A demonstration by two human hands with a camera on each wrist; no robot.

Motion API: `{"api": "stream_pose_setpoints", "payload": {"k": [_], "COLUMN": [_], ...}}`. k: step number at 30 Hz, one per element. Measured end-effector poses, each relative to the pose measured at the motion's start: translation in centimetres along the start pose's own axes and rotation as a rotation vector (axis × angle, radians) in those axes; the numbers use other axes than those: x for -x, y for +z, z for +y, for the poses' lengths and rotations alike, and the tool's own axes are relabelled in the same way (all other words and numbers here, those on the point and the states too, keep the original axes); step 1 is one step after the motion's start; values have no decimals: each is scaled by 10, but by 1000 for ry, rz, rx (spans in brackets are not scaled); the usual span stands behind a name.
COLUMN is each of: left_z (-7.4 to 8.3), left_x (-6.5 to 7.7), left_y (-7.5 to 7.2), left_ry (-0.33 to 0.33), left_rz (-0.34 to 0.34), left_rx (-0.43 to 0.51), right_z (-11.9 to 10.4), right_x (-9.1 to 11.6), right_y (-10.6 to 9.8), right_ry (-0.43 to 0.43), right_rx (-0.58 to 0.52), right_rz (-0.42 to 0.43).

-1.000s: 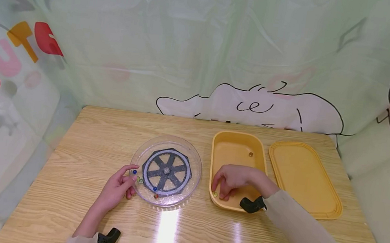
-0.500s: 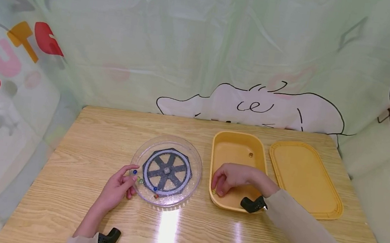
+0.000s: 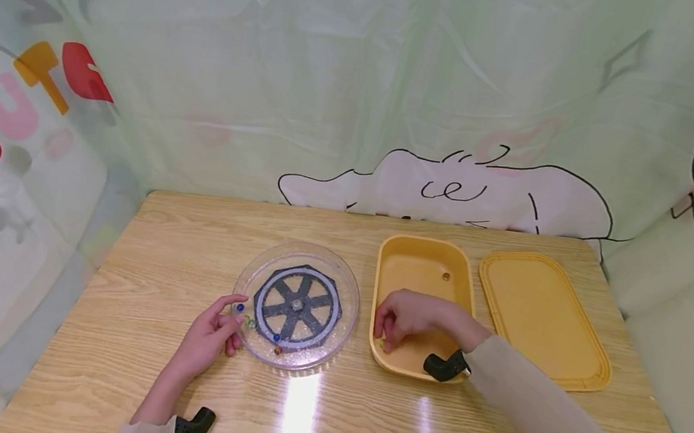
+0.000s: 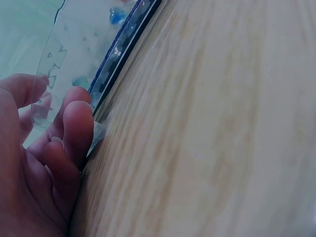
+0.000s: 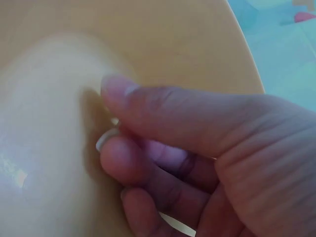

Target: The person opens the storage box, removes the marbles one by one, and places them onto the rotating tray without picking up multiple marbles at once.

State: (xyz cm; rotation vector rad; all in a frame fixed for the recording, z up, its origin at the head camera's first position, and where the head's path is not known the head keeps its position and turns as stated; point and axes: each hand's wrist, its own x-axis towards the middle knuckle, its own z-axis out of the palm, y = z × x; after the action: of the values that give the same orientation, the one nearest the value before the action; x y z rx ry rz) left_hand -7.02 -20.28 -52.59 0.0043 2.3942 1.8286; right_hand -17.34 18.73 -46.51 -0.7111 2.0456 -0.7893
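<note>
A round clear dish (image 3: 352, 287) with a dark spoked-wheel shape in its middle stands on the table. My left hand (image 3: 206, 337) holds its left rim, fingers on both sides of the clear wall in the left wrist view. Inside lie a blue marble (image 3: 240, 308), greenish marbles (image 3: 250, 322), a second blue marble (image 3: 277, 338) and a red one (image 3: 278, 350). My right hand (image 3: 411, 316) reaches into a yellow box (image 3: 414, 253), pinching a yellow marble (image 3: 381, 343) near the front-left corner; fingers mostly hide it. A brown marble (image 3: 446, 276) lies at the box's far right.
To the right of the box, its yellow lid (image 3: 544, 319) lies flat on the wooden table (image 3: 186, 239). A printed curtain (image 3: 338, 84) hangs behind the table and along both sides.
The right hand's fingers have moved slightly left and closed on the yellow marble, which lay beside them a second ago. The left hand and dish have not moved.
</note>
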Motion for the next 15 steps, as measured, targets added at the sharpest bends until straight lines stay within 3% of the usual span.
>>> {"api": "stream_pose_setpoints", "payload": {"k": [6, 15], "left_z": [2, 2], "left_x": [1, 1], "left_y": [0, 1], "left_ry": [8, -5], "left_rz": [-9, 2], "left_rx": [0, -3], "right_z": [-3, 2], "right_x": [-1, -1], "right_y": [1, -3], "right_ry": [38, -33], "right_rx": [-2, -7], "right_rz": [7, -3]}}
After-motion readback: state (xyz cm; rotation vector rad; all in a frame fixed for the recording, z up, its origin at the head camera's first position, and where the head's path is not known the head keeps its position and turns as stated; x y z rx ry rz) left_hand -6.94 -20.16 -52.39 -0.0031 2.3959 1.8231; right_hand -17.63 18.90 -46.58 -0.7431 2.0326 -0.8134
